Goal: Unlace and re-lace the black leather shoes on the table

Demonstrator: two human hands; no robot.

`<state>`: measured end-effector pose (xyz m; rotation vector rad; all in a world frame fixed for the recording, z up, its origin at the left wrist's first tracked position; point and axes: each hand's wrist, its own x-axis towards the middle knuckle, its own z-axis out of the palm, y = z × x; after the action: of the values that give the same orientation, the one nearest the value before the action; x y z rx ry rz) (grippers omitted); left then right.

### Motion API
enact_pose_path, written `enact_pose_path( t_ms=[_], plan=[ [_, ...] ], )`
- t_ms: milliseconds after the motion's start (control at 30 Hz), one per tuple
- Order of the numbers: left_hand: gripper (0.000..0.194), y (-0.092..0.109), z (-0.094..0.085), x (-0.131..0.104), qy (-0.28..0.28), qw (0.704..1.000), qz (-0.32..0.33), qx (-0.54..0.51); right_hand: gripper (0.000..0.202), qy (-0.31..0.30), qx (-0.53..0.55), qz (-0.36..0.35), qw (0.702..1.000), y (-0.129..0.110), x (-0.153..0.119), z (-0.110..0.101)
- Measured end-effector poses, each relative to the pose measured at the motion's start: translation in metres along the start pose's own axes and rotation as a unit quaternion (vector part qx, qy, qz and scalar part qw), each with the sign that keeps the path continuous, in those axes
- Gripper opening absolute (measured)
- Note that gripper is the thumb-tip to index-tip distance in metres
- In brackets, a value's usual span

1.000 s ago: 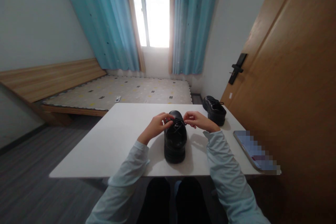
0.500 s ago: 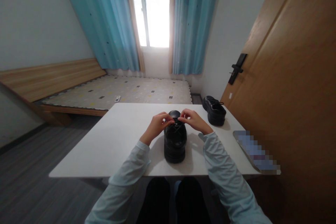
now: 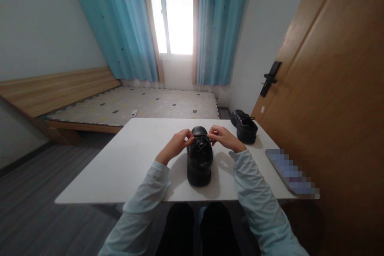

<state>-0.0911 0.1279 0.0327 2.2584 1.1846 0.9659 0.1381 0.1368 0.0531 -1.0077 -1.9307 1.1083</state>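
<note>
Hands parted slightly | left hand, right hand pinch laces | knot obscured

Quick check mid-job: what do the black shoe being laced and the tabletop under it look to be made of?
Black shoe: looks like smooth leather or a synthetic look-alike, with soft sheen on the toe and a thick, duller, rubber-like sole. Laces: thin dark cord, pinched by the left hand and right hand. Table: matte white, likely laminate or painted board; cannot confirm.
</note>
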Motion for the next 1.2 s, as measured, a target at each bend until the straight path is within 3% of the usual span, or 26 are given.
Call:
enact_pose_path(
  t_ms=[800,1200],
  plan=[
    [0.019,-0.013,-0.014,-0.006,-0.116,0.990,-0.046,0.062,0.036,-0.052,0.061,0.074,0.994,0.009,-0.007,-0.016],
    [0.013,-0.011,-0.008,-0.004,-0.075,0.995,-0.014,0.057,0.031,-0.051,0.016,0.064,0.997,0.004,-0.005,-0.012]
  ],
)
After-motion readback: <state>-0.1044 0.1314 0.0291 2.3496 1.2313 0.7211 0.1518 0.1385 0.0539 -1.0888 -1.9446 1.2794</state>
